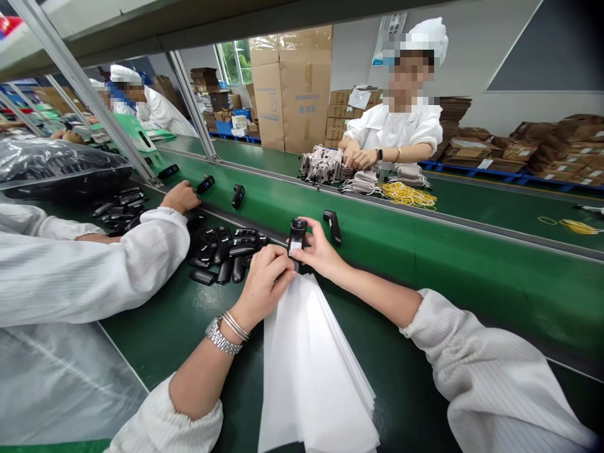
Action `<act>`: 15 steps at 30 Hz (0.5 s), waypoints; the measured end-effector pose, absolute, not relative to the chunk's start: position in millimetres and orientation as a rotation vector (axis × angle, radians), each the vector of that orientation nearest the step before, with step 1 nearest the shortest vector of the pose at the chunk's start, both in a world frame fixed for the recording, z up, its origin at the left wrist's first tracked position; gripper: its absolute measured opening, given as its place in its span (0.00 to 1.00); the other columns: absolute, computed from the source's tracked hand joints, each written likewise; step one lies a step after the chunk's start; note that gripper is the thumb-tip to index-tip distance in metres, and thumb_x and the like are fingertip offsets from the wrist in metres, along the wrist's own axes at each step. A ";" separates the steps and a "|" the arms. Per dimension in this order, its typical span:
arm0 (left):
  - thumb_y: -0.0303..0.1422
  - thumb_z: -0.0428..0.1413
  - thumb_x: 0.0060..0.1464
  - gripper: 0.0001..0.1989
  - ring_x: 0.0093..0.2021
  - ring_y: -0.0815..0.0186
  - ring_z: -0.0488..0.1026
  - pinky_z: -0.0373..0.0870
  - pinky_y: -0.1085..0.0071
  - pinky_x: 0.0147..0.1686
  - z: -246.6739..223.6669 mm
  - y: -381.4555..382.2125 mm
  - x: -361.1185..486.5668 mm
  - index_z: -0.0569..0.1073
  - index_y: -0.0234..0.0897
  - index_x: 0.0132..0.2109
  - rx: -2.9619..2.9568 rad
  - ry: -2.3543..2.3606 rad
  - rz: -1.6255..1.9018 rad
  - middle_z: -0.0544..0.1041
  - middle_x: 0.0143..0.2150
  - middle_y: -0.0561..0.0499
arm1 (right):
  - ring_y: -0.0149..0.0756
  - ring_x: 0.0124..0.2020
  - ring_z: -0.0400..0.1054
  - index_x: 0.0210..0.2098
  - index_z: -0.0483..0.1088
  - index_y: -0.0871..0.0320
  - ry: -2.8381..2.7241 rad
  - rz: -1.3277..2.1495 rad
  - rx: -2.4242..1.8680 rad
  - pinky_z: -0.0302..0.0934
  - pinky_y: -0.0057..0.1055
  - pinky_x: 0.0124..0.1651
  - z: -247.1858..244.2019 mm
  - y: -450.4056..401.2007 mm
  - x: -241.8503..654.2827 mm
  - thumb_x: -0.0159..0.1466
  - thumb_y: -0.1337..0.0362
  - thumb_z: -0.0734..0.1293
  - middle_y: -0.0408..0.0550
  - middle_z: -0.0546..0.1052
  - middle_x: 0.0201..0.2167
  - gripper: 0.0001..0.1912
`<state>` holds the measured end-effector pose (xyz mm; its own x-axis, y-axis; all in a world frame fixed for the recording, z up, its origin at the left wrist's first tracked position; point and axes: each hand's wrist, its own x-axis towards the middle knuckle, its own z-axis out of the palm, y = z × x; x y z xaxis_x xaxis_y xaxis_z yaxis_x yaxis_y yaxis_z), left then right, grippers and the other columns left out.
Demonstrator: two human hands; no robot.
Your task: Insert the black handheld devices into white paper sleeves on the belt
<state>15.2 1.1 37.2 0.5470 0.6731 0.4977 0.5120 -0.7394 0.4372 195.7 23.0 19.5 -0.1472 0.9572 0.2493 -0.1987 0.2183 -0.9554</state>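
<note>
Just above the green worktop point(193, 340), near the edge of the raised green belt point(377, 251), a small black device point(297, 234) is held close to upright, a pale label on the side that faces us. The right hand point(323, 251) has it closed between thumb and fingers, thumb across the lower front, fingertips wrapping the far side. And the left hand point(267, 277) is right in there too, fingers bunched together at the device's lower end, where the white sheets point(311, 365) come to their top; whether those fingers pinch the device, a sheet or both, I cannot tell. The sheets fan out below, thin and limp by the look of them, likely to slide over one another and crease easily, so a light pinch at a top corner suits them best. The device looks like a rigid plastic shell, probably light, perhaps a little slippery where it is smooth; the sides of the body seem the safe hold, clear of the label and the rounded top end, and a knock could scuff it. Off to the left lies a heap of black pieces point(224, 251), jumbled against each other, while another black device point(333, 226) rests alone on the belt beyond the right hand. Farther left, a neighbour's hand point(182, 198) reaches to the belt's edge.
</note>
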 end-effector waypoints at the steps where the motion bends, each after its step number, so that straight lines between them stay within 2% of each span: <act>1: 0.31 0.50 0.63 0.06 0.47 0.61 0.67 0.63 0.63 0.49 37.4 -0.9 16.1 0.69 0.38 0.36 2.519 1.000 0.996 0.69 0.43 0.48 | 0.37 0.44 0.72 0.58 0.55 0.46 -1.301 1.266 -0.824 0.73 0.39 0.46 20.0 20.2 193.6 0.58 0.56 0.73 0.45 0.72 0.46 0.33; 3: 0.32 0.50 0.64 0.07 0.47 0.61 0.67 0.64 0.63 0.50 37.6 -4.5 18.0 0.68 0.38 0.36 2.468 1.015 1.015 0.68 0.43 0.47 | 0.36 0.42 0.72 0.56 0.58 0.46 -1.300 1.338 -0.843 0.73 0.39 0.45 21.3 15.6 190.7 0.61 0.54 0.69 0.45 0.72 0.45 0.26; 5: 0.32 0.50 0.64 0.07 0.47 0.61 0.66 0.65 0.63 0.50 37.7 -6.6 19.3 0.68 0.38 0.36 2.429 1.010 1.000 0.68 0.43 0.47 | 0.37 0.43 0.73 0.53 0.59 0.47 -1.277 1.365 -0.860 0.72 0.38 0.45 22.2 13.7 189.6 0.60 0.56 0.69 0.44 0.73 0.44 0.24; 11: 0.30 0.50 0.64 0.07 0.45 0.63 0.66 0.65 0.65 0.49 39.2 -6.0 17.7 0.68 0.37 0.35 2.291 0.925 1.037 0.66 0.42 0.48 | 0.36 0.38 0.76 0.50 0.53 0.45 -0.879 1.411 -0.900 0.73 0.37 0.39 24.7 21.4 198.4 0.54 0.66 0.70 0.40 0.72 0.41 0.29; 15: 0.30 0.51 0.64 0.07 0.45 0.64 0.66 0.66 0.66 0.47 39.0 -4.6 16.9 0.68 0.37 0.35 2.243 0.849 1.102 0.66 0.41 0.49 | 0.32 0.33 0.72 0.51 0.58 0.50 -1.048 1.724 -0.983 0.70 0.31 0.34 33.0 16.7 205.5 0.53 0.68 0.71 0.42 0.71 0.39 0.29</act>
